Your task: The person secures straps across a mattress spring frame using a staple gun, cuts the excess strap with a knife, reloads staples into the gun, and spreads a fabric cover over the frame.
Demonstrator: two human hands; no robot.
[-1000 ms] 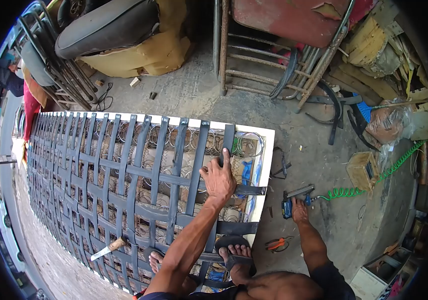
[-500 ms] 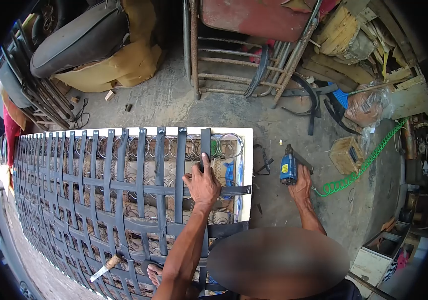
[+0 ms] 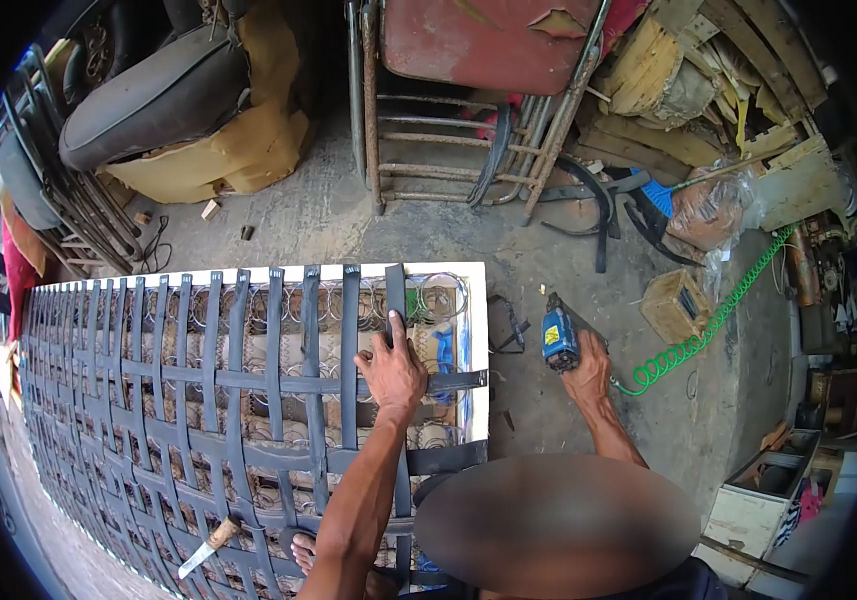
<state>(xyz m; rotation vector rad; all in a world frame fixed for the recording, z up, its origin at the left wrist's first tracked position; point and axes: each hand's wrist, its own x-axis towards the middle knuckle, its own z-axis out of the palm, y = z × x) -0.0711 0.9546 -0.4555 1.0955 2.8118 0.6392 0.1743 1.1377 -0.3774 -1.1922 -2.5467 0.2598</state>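
Woven black straps (image 3: 313,400) cross a white-edged frame (image 3: 476,410) with wire springs under them. My left hand (image 3: 393,375) presses on the last upright strap near the frame's right corner, its index finger stretched along the strap and the others spread. Off the frame's right side, my right hand (image 3: 588,370) is wrapped round a blue staple gun (image 3: 558,338), held above the floor. A green coiled hose (image 3: 688,350) runs from near its handle. A knife with a wooden handle (image 3: 210,546) lies on the straps at the lower left.
Folded metal chairs (image 3: 463,150) stand at the top, beside a torn dark cushioned seat (image 3: 163,95). On the right are a wooden block (image 3: 678,305), black strap scraps (image 3: 598,215), a blue broom (image 3: 656,195) and wood scraps. Part of a person shows at the far left.
The staple gun has been lifted from the floor in my right hand and turned, its nose now pointing up in view. My left hand stays on the strap. The whole view has shifted.
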